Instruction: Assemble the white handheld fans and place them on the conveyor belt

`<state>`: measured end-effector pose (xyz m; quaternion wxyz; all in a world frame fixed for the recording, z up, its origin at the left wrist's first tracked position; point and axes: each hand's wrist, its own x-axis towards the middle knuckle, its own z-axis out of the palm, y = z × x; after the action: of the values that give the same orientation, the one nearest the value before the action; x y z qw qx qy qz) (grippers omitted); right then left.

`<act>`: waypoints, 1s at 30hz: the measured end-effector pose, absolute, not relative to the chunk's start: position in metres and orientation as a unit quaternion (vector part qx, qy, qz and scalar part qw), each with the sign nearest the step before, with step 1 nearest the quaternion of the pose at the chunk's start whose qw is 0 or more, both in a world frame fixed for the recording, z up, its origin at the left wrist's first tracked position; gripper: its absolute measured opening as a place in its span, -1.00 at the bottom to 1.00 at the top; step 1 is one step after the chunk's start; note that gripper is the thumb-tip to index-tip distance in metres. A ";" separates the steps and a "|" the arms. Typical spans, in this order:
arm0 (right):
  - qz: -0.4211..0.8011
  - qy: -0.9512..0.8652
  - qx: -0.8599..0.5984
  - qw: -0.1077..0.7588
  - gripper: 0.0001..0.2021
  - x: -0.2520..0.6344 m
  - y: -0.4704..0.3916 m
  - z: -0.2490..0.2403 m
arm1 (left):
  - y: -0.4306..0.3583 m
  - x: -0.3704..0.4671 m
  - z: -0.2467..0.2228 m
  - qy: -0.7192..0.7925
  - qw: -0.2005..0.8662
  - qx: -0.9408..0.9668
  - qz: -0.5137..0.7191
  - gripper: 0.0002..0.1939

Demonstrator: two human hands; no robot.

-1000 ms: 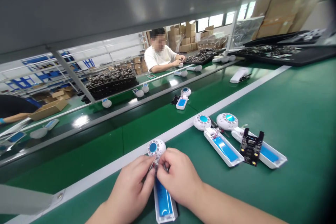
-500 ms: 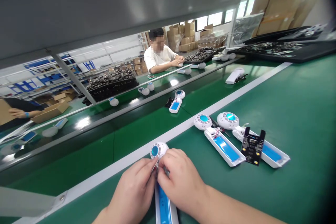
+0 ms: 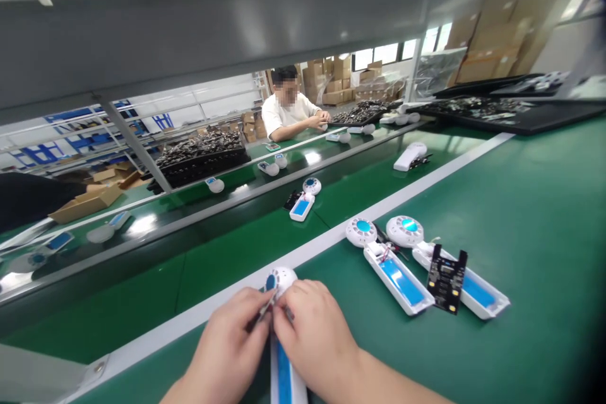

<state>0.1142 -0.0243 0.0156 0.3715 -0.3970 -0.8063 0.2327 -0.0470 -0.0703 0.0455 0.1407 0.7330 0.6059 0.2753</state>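
Observation:
A white housing with a round vented head (image 3: 283, 279) and a long handle lined with blue (image 3: 284, 374) lies in front of me, its neck hidden by my fingers. My left hand (image 3: 231, 338) is closed, pinching a thin dark piece between thumb and forefinger, too small to name. My right hand (image 3: 316, 331) is closed around the neck, just below the head. To the right lie two similar white housings (image 3: 395, 278) (image 3: 483, 300), with blue-lined handles facing up. A black circuit board (image 3: 446, 281) rests across the farther one.
Beyond the pale edge strip (image 3: 326, 237) runs a green conveyor (image 3: 222, 265) carrying more white units (image 3: 303, 202). A black tray of parts (image 3: 492, 113) stands at back right. Across the line sits a co-worker (image 3: 288, 110). A grey shelf (image 3: 237, 31) hangs overhead.
My view has tilted slightly, so the bench things sit lower. Both hands stay at the neck; the left has shifted slightly, and the thin dark piece now shows in its pinch.

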 end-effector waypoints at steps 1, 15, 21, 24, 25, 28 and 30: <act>0.256 -0.791 -0.407 0.379 -0.87 0.115 -0.023 0.018 | -0.065 -0.057 0.050 0.651 0.173 0.680 0.289 -0.70; 0.305 -0.735 -0.434 0.422 -0.84 0.124 -0.013 0.022 | 0.082 -0.056 0.068 0.756 0.007 0.622 0.205 -0.55; 0.276 -0.732 -0.461 0.419 -0.87 0.134 0.004 0.021 | 0.100 -0.022 0.055 0.733 0.078 0.659 0.147 -0.65; 0.264 -0.727 -0.466 0.430 -0.81 0.142 0.011 0.027 | 0.058 -0.031 0.068 0.735 0.085 0.659 0.132 -0.69; 0.262 -0.729 -0.462 0.431 -0.79 0.144 0.013 0.029 | 0.037 -0.034 0.070 0.734 0.088 0.662 0.127 -0.69; 0.277 -0.782 -0.396 0.394 -0.72 0.152 0.017 0.034 | -0.033 -0.038 0.067 0.725 0.109 0.670 0.119 -0.63; 0.285 -0.840 -0.312 0.341 -0.66 0.155 0.018 0.033 | -0.073 -0.037 0.062 0.718 0.117 0.675 0.121 -0.60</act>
<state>0.1555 0.0183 0.0333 0.3408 -0.3123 -0.8396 0.2853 -0.0368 -0.0728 0.0622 0.1172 0.6750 0.7183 0.1214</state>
